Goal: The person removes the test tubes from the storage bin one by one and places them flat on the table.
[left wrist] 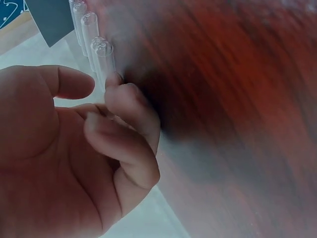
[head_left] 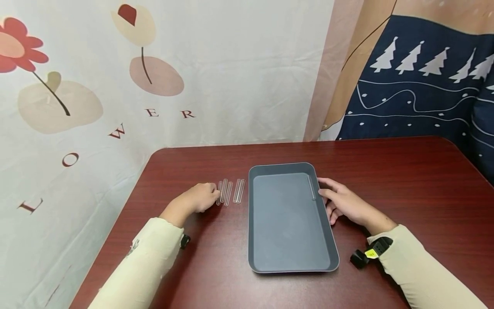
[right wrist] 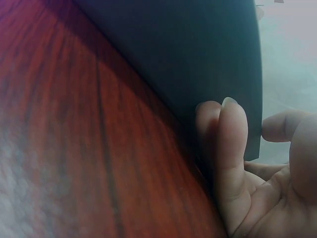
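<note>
On the dark red table (head_left: pixel 386 171), we have our left hand (head_left: pixel 198 198) at a row of clear tubes (head_left: pixel 230 192), fingers curled, fingertips touching the nearest tube; no firm pinch visible yet. Our right hand (head_left: pixel 344 203) rests relaxed against the right rim of the grey tray (head_left: pixel 289 257), grasping nothing. Step, as we judge it: picking one tube off the row; next move needs a clean pinch on the end tube without rolling its neighbours. Count: five tubes left of the tray, one tube in tray (head_left: pixel 311 187) by its right wall, one tray.
</note>
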Available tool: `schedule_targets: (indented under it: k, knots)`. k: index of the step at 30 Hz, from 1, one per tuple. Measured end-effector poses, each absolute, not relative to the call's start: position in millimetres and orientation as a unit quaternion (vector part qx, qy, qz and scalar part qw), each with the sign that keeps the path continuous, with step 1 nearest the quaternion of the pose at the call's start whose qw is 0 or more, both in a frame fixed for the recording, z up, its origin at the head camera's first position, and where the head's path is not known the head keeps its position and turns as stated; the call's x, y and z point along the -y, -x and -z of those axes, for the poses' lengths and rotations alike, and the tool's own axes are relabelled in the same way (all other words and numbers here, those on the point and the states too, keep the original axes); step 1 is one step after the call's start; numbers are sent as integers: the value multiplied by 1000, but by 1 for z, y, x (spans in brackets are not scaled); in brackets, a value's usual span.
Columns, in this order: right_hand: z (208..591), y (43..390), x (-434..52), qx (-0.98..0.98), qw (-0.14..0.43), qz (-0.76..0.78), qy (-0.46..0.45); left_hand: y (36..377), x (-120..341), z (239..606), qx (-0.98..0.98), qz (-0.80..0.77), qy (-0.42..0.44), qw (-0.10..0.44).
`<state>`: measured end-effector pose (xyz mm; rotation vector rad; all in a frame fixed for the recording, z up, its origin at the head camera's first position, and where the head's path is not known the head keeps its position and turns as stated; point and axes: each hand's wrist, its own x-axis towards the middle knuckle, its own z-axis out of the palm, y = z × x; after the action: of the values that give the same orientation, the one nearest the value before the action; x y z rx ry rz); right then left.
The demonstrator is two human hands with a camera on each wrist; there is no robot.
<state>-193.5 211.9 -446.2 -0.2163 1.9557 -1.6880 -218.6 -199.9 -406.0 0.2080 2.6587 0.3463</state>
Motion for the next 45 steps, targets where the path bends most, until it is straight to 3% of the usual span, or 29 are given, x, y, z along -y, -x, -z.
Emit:
schedule_targets:
  k: [8,15,31,45]
  knots:
    - [445,193,-212,-727,272,626,79,215,198,402,-964,-124,-47,231]
    - [445,192,-212,-729,271,624,82,212,196,394,-982,-55,-57,170]
    - [446,193,-213,-730,271,622,82,204,164,380,-995,-52,-55,57]
    - [446,193,-212,-731,273,621,79,195,131,367,-994,-75,-80,29]
